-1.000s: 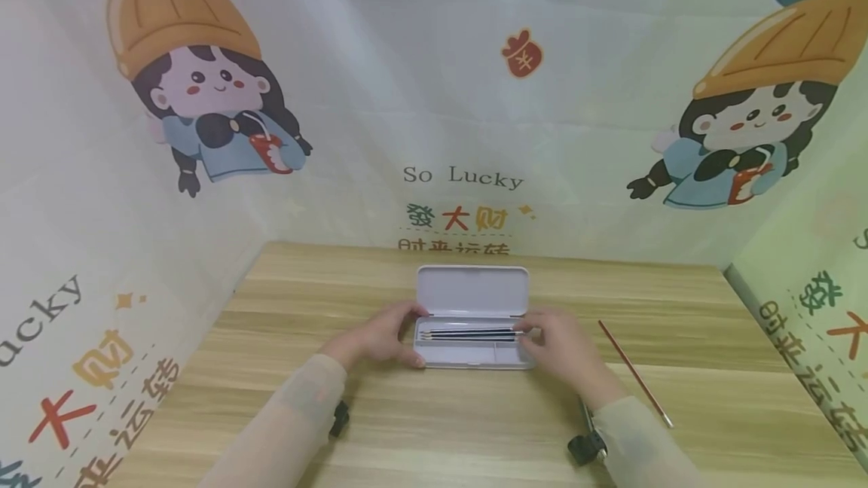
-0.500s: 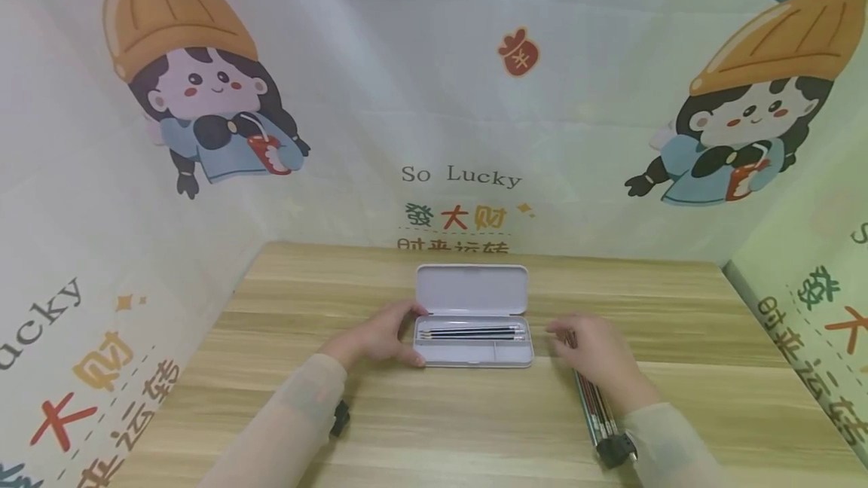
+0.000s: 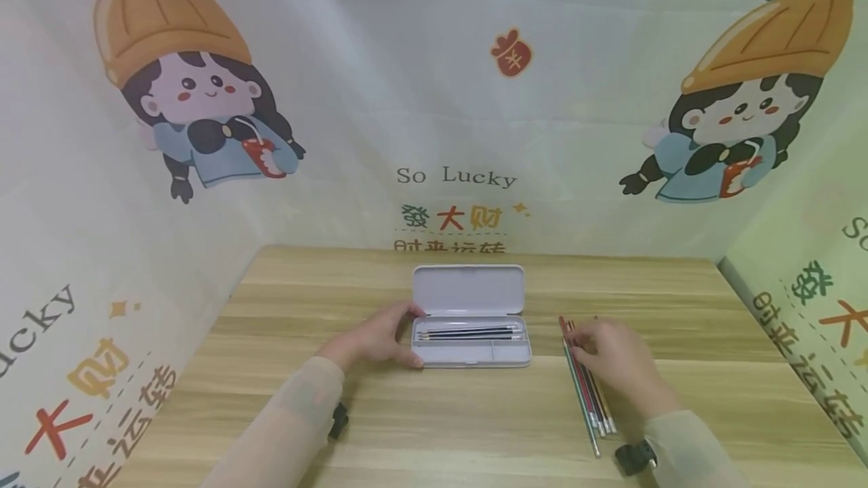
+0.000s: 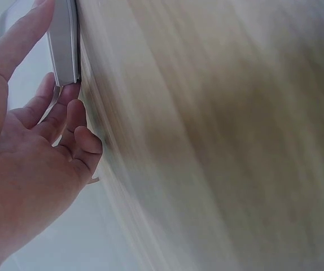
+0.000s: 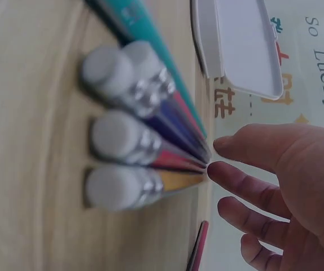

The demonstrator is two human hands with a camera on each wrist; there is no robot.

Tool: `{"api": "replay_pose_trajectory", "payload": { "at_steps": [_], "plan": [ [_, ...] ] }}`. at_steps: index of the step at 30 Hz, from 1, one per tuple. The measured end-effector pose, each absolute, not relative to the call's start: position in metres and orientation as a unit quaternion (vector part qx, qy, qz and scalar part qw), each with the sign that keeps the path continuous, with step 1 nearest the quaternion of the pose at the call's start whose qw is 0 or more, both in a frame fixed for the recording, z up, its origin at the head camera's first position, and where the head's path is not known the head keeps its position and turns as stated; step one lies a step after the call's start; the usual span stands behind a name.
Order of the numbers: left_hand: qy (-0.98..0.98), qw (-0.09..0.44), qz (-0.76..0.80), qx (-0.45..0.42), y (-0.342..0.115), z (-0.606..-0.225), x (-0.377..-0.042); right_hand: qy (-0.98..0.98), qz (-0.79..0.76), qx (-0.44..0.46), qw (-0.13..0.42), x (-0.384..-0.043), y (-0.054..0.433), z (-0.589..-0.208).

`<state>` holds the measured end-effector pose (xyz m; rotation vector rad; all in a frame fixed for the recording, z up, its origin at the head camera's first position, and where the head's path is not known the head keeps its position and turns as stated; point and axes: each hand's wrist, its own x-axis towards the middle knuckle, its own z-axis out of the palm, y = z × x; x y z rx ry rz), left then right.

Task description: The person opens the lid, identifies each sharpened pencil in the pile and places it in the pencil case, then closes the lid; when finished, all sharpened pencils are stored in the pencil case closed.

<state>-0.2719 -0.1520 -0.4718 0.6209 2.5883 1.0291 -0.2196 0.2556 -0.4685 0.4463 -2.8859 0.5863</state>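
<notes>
- Right hand [image 3: 606,352] has moved from the case's right end out to the loose pencils [image 3: 587,396].
- Case [image 3: 453,354] sits mid-counter [image 3: 434,428], lid [image 3: 468,290] near the far edge; a bare strip separates it from the loose pencils, with wide room left and in front.
- Left hand [image 3: 380,333] grips the case's left end, thumb in front, fingers behind.
- Right thumb and index are close together at the pencils; whether they pinch one, I cannot tell.
- Counts: one case, five pencils bunched, one red pencil [image 5: 197,248] apart; at least two dark pencils [image 3: 468,333] inside.
- Case: pale, lid open, long back compartment holding pencils, two front ones, the right smaller.
- Bunched pencils: four white erasers show, one barrel teal.
</notes>
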Motion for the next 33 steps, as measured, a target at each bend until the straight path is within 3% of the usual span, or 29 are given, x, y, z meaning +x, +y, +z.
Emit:
{"api": "replay_pose_trajectory", "payload": {
  "at_steps": [20,33],
  "plan": [
    [0.896,0.141,0.360,0.217,-0.152,-0.472,-0.271,-0.972,0.199,0.119,0.036,-0.217,0.253,-0.467],
    [0.896,0.143,0.362,0.213,-0.151,-0.471,-0.269,-0.983,0.143,0.110,0.041,-0.217,0.248,-0.464]
  ]
}}
